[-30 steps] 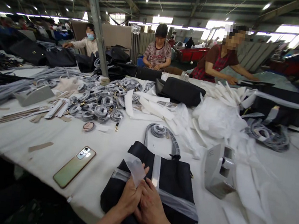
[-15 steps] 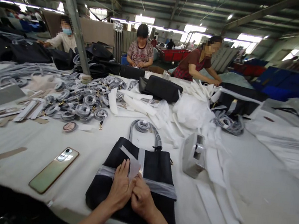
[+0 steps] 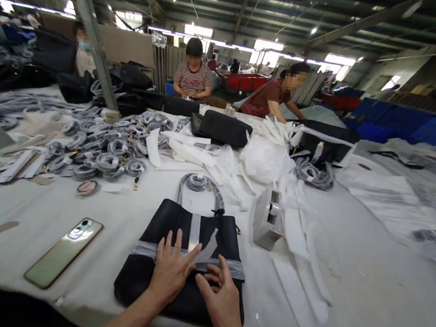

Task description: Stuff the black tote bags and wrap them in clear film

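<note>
A black handbag [image 3: 166, 292] lies flat before me, a pale wrapping band [image 3: 143, 249] running across it and a lighter vertical strip [image 3: 194, 228] near its middle. Its wrapped handle [image 3: 218, 201] arches toward the far side. My left hand [image 3: 173, 269] rests on the bag with fingers spread. A piece of thin whitish film [image 3: 207, 249] stands up beside its thumb and index finger; whether they touch it I cannot tell. My right hand [image 3: 221, 290] hovers over the bag's right half, fingers curved and apart, holding nothing visible.
A phone [image 3: 64, 252] lies to the left. A grey tape dispenser [image 3: 268, 218] stands to the right, beside long white foam strips [image 3: 302, 313]. Coiled wrapped straps [image 3: 109, 161] are heaped at the far left. Two co-workers [image 3: 193, 75] are across the table.
Both hands were together pinching the film at the bag's middle. Now they are apart, the left fingers spread, the right moved off to the right. The film leans the other way.
</note>
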`<state>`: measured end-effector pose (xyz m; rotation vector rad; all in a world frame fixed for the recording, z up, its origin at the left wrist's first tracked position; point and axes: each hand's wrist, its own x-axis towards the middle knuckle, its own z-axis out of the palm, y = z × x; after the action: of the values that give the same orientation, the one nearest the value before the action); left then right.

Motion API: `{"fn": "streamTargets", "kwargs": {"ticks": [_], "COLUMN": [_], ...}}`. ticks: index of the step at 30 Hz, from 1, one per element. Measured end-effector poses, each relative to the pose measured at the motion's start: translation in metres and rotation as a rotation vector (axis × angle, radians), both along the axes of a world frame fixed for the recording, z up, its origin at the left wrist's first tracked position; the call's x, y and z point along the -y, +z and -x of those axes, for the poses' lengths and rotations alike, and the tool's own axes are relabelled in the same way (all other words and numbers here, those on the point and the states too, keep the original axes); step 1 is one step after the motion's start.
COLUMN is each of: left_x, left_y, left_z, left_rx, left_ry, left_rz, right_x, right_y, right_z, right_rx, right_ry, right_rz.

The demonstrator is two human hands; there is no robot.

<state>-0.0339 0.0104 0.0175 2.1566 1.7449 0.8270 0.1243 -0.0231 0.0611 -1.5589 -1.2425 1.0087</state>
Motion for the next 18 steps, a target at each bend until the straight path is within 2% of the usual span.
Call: {"fn": "streamTargets", "kwargs": {"ticks": [3,9,14,18], "left_x": [0.001,0.001,0.001,0.001], "left_y": [0.0,-0.001,-0.002,-0.005], "left_z": [0.0,-0.001,0.0,0.0], "left_rx": [-0.017,-0.089,-0.118,-0.084], "left_ry": [-0.006,-0.014,-0.024,-0.038], "left_rz": [0.004,-0.016,-0.046,-0.054], "right_x": [-0.012,-0.025,-0.024,-0.019], "right_y": [0.011,0.029,0.039,0.03], "right_z": [0.004,-0.008,-0.013,-0.029], "right_rx": [-0.008,0.058,0.249,0.37], "right_ry": [-0.076,-0.176,-0.109,-0.079], "right_rz": [0.004,0.013,-0.005,0.008]}}
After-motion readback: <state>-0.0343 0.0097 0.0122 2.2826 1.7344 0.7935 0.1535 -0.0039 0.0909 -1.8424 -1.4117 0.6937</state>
